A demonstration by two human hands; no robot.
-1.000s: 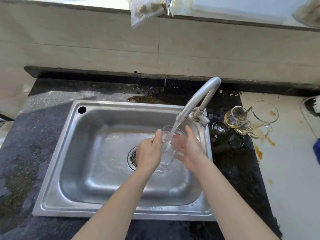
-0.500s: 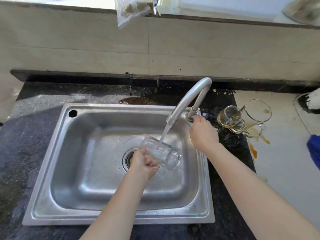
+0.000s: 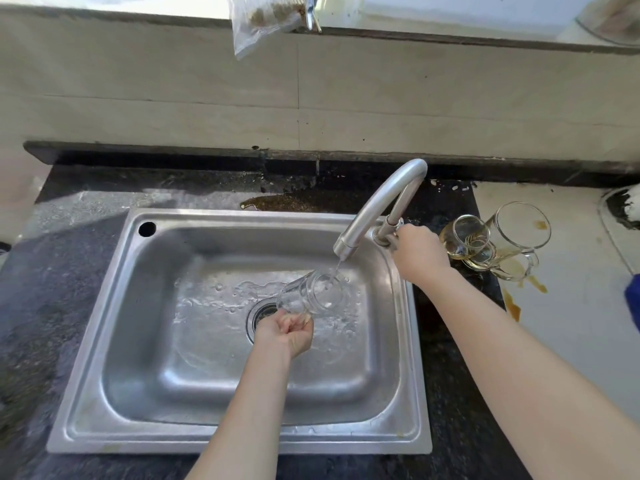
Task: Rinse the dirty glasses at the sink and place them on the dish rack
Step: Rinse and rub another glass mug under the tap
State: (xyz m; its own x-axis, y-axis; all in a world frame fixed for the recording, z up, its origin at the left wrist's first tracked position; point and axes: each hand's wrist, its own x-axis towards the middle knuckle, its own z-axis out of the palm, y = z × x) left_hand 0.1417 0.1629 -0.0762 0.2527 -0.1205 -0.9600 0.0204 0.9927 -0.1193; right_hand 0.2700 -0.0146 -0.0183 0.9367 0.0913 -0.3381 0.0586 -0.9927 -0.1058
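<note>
My left hand (image 3: 287, 332) grips a clear glass (image 3: 311, 294) by its base, tilted with its mouth toward the right, over the drain of the steel sink (image 3: 114, 306). Only a thin trickle falls from the faucet spout (image 3: 367, 220) onto the glass. My right hand (image 3: 417, 252) is curled round the tap handle at the faucet's base. Two dirty glass mugs (image 3: 498, 237) with brownish liquid lie tipped together on the counter right of the sink. No dish rack is in view.
Brown spills stain the pale counter (image 3: 571, 323) under and below the mugs. A plastic bag (image 3: 263, 22) hangs over the ledge above. Wet dark countertop (image 3: 52, 271) surrounds the sink. A blue object (image 3: 633, 303) shows at the right edge.
One second ago both hands rubbed the glass under a full stream. My right hand then went to the tap handle, and the stream has shrunk to a trickle while my left hand tilts the glass.
</note>
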